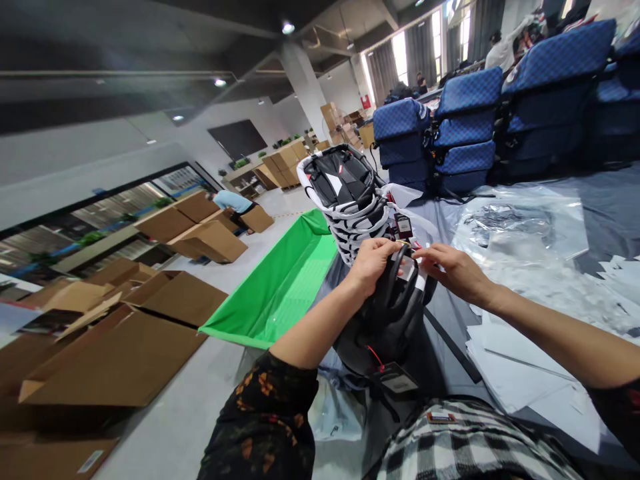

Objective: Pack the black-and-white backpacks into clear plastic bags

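Note:
A black bag (360, 327) lies before me on a grey-covered table, a dark hang tag (397, 379) on a red cord at its near end. My left hand (374, 263) is closed on a black strap (395, 273) at the bag's upper part. Close beside it, the fingers of my right hand (447, 267) are pinched together at the same spot; whatever they grip is too small to make out. Just beyond my hands rises a stack of black-and-white bags (343, 223), with a dark red tag (403, 225) hanging at its side.
Left of the table stands a green fabric bin (285, 293). White paper sheets (530, 373) and clear plastic bags (515, 233) lie at right. Blue checked bags (465, 127) are stacked behind. Cardboard boxes (135, 347) fill the left floor, where a person (233, 201) bends over.

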Tool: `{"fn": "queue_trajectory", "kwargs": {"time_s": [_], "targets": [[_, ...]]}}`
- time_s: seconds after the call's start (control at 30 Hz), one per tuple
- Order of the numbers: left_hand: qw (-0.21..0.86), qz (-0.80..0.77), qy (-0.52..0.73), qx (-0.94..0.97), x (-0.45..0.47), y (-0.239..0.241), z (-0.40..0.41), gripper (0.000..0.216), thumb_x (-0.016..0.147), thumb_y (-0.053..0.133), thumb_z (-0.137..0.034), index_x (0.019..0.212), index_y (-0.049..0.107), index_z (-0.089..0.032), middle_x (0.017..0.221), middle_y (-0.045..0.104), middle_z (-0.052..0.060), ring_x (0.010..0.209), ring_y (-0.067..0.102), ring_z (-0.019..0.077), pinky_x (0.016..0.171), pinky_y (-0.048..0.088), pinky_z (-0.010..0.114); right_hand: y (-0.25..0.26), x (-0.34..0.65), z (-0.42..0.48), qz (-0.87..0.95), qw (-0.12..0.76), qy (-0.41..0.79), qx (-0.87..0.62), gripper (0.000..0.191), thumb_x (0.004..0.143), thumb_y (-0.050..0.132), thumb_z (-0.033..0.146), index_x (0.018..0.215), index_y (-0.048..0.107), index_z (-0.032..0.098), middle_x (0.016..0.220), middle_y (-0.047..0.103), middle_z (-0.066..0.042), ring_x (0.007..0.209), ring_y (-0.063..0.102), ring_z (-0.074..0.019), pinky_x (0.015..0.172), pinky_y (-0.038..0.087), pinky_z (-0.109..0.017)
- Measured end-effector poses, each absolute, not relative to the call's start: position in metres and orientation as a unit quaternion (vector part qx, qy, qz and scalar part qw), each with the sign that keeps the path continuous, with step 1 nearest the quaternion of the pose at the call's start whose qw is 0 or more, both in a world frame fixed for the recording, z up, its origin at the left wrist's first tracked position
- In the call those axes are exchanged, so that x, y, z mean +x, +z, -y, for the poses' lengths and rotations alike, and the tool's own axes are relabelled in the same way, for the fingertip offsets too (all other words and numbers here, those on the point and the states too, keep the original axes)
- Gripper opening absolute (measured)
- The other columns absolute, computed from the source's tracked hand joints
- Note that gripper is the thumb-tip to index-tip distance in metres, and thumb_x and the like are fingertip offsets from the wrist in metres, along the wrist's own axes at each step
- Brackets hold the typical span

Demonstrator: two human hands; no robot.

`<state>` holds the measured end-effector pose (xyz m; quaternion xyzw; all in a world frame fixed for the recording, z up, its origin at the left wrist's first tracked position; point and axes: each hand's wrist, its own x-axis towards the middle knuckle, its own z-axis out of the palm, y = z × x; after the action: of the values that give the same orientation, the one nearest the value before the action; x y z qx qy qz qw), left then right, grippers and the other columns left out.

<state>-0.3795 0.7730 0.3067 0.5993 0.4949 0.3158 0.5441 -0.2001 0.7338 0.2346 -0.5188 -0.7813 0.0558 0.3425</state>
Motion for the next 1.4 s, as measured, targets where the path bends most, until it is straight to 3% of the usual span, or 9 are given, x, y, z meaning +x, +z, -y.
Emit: {"fn": "queue_trajectory", "kwargs": {"time_s": [0.1, 0.17, 0.23, 0.57, 0.73, 0.97, 1.17, 1.27, 1.4], "targets": [[0.35, -0.455, 0.304, 0.761, -0.387, 0.301, -0.785, 0.024, 0.084, 0.058, -0.032, 0.065, 0.055, -0.018, 0.059, 0.049, -0.003, 0.058, 0.047, 0.0124, 0.061, 0.04, 0.025, 0.253, -0.219, -0.729, 0.789, 0.184, -0.049, -0.585, 0.038, 0.103, 0.039, 0.026, 0.133, 0.062, 0.02, 0.112, 0.069, -0.013, 0.084, 0.066, -0.0218, 0.064, 0.042, -0.028], [0.246, -0.406, 0.284, 0.833, -0.388, 0.3, -0.793, 0.023, 0.087, 0.057, -0.03, 0.067, 0.055, -0.019, 0.069, 0.052, -0.002, 0.073, 0.051, 0.0155, 0.074, 0.041, 0.027, 0.265, -0.23, -0.732, 0.784, 0.104, -0.065, -0.609, 0.04, 0.102, 0.033, 0.017, 0.129, 0.063, 0.015, 0.109, 0.07, -0.016, 0.083, 0.067, -0.0236, 0.061, 0.039, -0.029], [0.226, -0.366, 0.249, 0.868, -0.387, 0.301, -0.799, 0.022, 0.09, 0.054, -0.028, 0.07, 0.054, -0.019, 0.078, 0.055, 0.0, 0.085, 0.053, 0.0178, 0.084, 0.041, 0.028, 0.272, -0.235, -0.735, 0.785, 0.072, -0.065, -0.612, 0.04, 0.099, 0.032, 0.009, 0.122, 0.065, 0.011, 0.104, 0.07, -0.018, 0.081, 0.068, -0.0243, 0.06, 0.039, -0.03], [0.198, -0.394, 0.09, 0.893, -0.379, 0.301, -0.798, 0.026, 0.101, 0.042, -0.04, 0.083, 0.047, -0.022, 0.096, 0.057, 0.003, 0.114, 0.05, 0.029, 0.101, 0.037, 0.044, 0.254, -0.22, -0.738, 0.797, 0.042, -0.061, -0.599, 0.031, 0.102, 0.038, 0.014, 0.123, 0.06, 0.011, 0.109, 0.07, -0.016, 0.09, 0.071, -0.0252, 0.066, 0.044, -0.029], [0.24, -0.428, 0.146, 0.859, -0.377, 0.299, -0.799, 0.023, 0.097, 0.052, -0.031, 0.076, 0.053, -0.021, 0.076, 0.057, -0.002, 0.093, 0.057, 0.0227, 0.094, 0.038, 0.035, 0.261, -0.225, -0.747, 0.795, 0.041, -0.06, -0.602, 0.028, 0.1, 0.04, 0.011, 0.114, 0.064, 0.015, 0.106, 0.072, -0.013, 0.092, 0.071, -0.0252, 0.062, 0.039, -0.029], [0.37, -0.486, 0.253, 0.75, -0.382, 0.307, -0.796, 0.027, 0.086, 0.063, -0.021, 0.062, 0.051, -0.019, 0.057, 0.045, -0.005, 0.058, 0.041, 0.0125, 0.06, 0.028, 0.025, 0.28, -0.229, -0.753, 0.798, 0.026, -0.088, -0.596, 0.035, 0.093, 0.035, 0.001, 0.104, 0.066, 0.012, 0.091, 0.073, -0.015, 0.078, 0.07, -0.0245, 0.055, 0.028, -0.03], [0.43, -0.477, 0.321, 0.696, -0.404, 0.314, -0.779, 0.029, 0.081, 0.06, -0.023, 0.055, 0.048, -0.019, 0.052, 0.037, -0.006, 0.051, 0.034, 0.0104, 0.052, 0.022, 0.026, 0.276, -0.217, -0.747, 0.805, 0.096, -0.096, -0.578, 0.03, 0.1, 0.039, 0.027, 0.088, 0.064, 0.018, 0.068, 0.066, -0.01, 0.062, 0.062, -0.0221, 0.055, 0.029, -0.031], [0.366, -0.459, 0.32, 0.744, -0.405, 0.313, -0.776, 0.038, 0.085, 0.06, -0.029, 0.051, 0.047, -0.019, 0.05, 0.037, -0.006, 0.051, 0.034, 0.0103, 0.052, 0.021, 0.026, 0.276, -0.214, -0.753, 0.807, 0.149, -0.011, -0.571, 0.026, 0.094, 0.044, 0.032, 0.079, 0.062, 0.021, 0.064, 0.06, -0.005, 0.059, 0.058, -0.0196, 0.057, 0.031, -0.03], [0.322, -0.422, 0.219, 0.819, -0.395, 0.312, -0.775, 0.057, 0.083, 0.07, -0.044, 0.041, 0.04, -0.019, 0.042, 0.03, -0.005, 0.046, 0.027, 0.0095, 0.05, 0.017, 0.029, 0.283, -0.205, -0.761, 0.816, 0.137, 0.188, -0.529, 0.034, 0.087, 0.046, 0.042, 0.062, 0.055, 0.021, 0.054, 0.051, -0.001, 0.052, 0.05, -0.0148, 0.053, 0.032, -0.027]]}}
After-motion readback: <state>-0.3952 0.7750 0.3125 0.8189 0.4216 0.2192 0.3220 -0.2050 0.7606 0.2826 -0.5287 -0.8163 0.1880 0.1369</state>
